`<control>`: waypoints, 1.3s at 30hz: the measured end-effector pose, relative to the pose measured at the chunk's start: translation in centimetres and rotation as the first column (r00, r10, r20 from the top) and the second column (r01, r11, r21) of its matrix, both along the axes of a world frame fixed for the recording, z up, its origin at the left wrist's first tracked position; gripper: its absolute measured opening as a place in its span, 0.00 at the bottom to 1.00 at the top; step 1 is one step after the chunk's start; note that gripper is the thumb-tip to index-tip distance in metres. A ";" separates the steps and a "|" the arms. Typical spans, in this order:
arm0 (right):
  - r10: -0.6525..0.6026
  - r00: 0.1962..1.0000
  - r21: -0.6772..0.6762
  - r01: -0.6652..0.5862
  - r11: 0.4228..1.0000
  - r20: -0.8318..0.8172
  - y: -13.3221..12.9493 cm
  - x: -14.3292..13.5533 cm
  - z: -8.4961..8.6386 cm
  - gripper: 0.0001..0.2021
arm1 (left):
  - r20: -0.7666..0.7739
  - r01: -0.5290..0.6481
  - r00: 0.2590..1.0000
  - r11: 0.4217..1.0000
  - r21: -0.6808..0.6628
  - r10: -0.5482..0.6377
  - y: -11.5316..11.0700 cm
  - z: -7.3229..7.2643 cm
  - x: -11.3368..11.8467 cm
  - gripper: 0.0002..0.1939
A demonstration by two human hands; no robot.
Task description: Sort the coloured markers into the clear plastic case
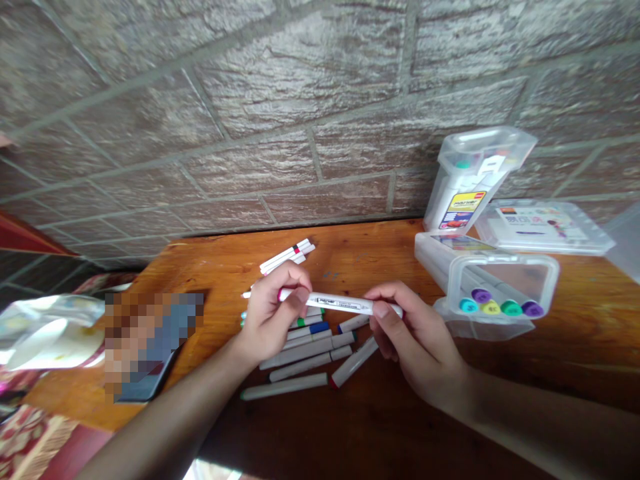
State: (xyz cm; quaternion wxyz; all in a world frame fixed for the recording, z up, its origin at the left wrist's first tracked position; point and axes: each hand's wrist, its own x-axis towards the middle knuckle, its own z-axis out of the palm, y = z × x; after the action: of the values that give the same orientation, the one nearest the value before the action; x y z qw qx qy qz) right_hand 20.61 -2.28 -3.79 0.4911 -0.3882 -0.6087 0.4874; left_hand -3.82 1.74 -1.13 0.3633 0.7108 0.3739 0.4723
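A white marker pen (340, 303) with pinkish-red ends and dark print is held level between both hands. Its left end is pinched by my left hand (274, 310), and my right hand (413, 340) grips the right end between thumb and fingers. Below the hands, several loose white markers (310, 363) lie on the wooden table (370, 420), some with blue, green or red tips. Behind my left hand lies a small group of thin white pens (287, 257). Right of my right hand, an opened clear marker case (504, 260) rests on its side, with purple, teal and yellow marker ends inside.
An upright clear marker box (463, 180) stands at the back right, beside a flat clear plastic case (550, 227). On the left are a dark phone (145, 383), partly blurred out, and a white container (55, 343). A stone-patterned wall (280, 133) rises behind the table.
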 end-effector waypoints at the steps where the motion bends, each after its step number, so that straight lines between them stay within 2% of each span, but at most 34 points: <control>1: -0.001 1.000 -0.001 0.001 1.000 0.001 0.0 0.0 0.0 0.12 | 0.000 0.001 1.000 1.000 -0.001 -0.001 0.0 0.0 0.0 0.09; 21: -0.022 1.000 -0.004 0.022 1.000 0.002 -0.1 0.0 -0.3 0.12 | 0.011 -0.014 1.000 1.000 -0.024 0.014 0.1 -0.2 0.0 0.10; 26: -0.054 0.998 0.011 0.054 0.998 -0.024 -0.3 -0.1 -0.3 0.11 | 0.137 0.056 0.990 0.984 -0.171 -0.033 0.2 -0.2 0.3 0.08; 30: -0.067 0.996 0.031 0.069 0.997 -0.059 -0.5 0.0 -0.3 0.09 | 0.256 0.098 0.966 0.958 -0.270 -0.027 0.2 0.0 0.8 0.09; 34: -0.036 0.993 0.038 0.041 0.998 -0.111 -0.8 0.1 -0.3 0.08 | 0.311 0.119 0.950 0.949 -0.293 -0.023 0.2 0.3 1.1 0.11; 39: -0.037 0.989 0.042 0.043 0.998 -0.143 -0.8 0.0 -0.3 0.06 | 0.303 0.123 0.952 0.958 -0.259 -0.040 0.2 0.4 1.1 0.10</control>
State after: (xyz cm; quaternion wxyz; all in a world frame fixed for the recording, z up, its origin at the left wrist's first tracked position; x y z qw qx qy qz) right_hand 20.64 -3.03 -4.11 0.5515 -0.3534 -0.5750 0.4903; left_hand -2.76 1.92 -0.74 0.5293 0.5900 0.3476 0.5009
